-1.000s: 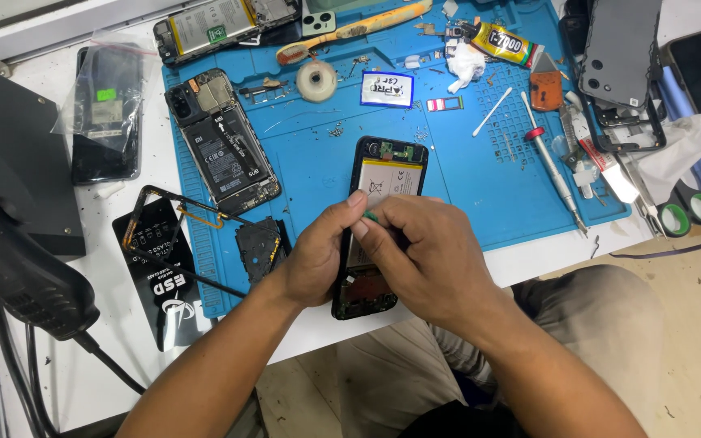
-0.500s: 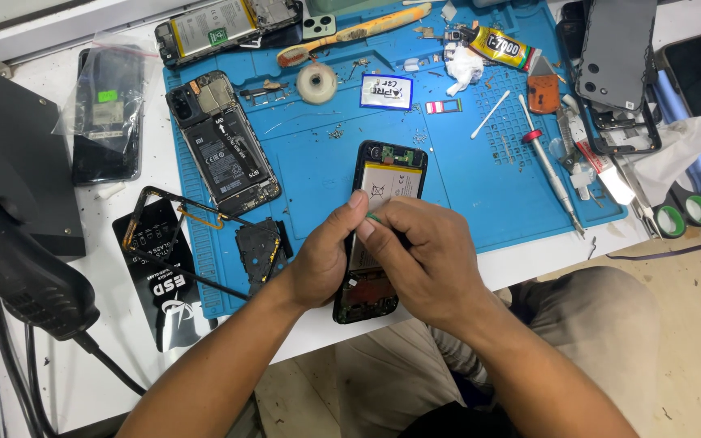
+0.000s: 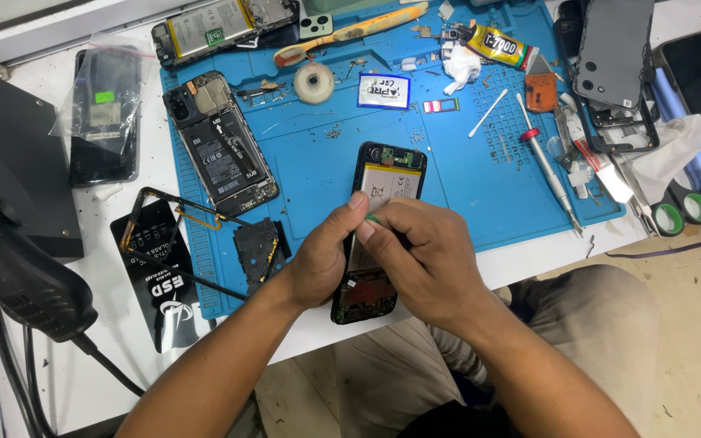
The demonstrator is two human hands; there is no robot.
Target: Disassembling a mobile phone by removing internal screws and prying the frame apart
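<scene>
An opened black phone (image 3: 391, 174) with its back off and battery showing lies on the blue work mat (image 3: 318, 162) near the table's front edge. My left hand (image 3: 322, 255) grips the phone's left side, thumb reaching over the battery. My right hand (image 3: 419, 259) rests over the phone's middle, fingertips pinching a small green-tipped piece (image 3: 372, 217) against the battery. Both hands cover the phone's middle; its lower end (image 3: 364, 296) shows below them.
A second opened phone (image 3: 221, 150) lies at the mat's left, a third (image 3: 221, 24) at the top. A screwdriver (image 3: 549, 170), glue tube (image 3: 501, 45), tape roll (image 3: 314, 81), scissors (image 3: 679, 212) and phone back covers (image 3: 614, 53) lie right. A black tool (image 3: 22, 280) sits far left.
Both hands stay on the phone with only slight finger movement; the phone has not shifted.
</scene>
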